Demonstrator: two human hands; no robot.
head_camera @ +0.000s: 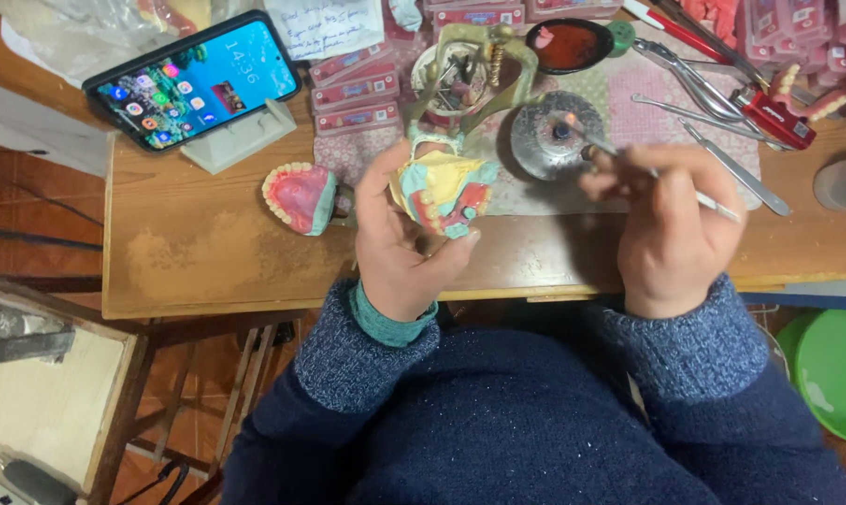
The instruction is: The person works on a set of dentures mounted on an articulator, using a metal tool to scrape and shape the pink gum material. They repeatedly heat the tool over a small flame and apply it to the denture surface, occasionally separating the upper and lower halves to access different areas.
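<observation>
My left hand (397, 245) grips a dental cast (442, 192), yellow and teal with pink wax and a row of teeth, and holds it up over the wooden table (199, 252). My right hand (671, 224) pinches a thin metal wax tool (629, 161) like a pen. Its tip reaches into the small flame of a round metal burner (556, 136) just beyond my fingers. A second cast with pink wax and teeth (300, 196) lies on the table left of my left hand.
A metal articulator (470, 65) stands behind the held cast. A phone (194, 79) leans on a white stand at the back left. Several metal instruments (703, 93), boxes of teeth (356, 93) and a dark dish (570, 45) crowd the back. A green basin (834, 374) sits low at right.
</observation>
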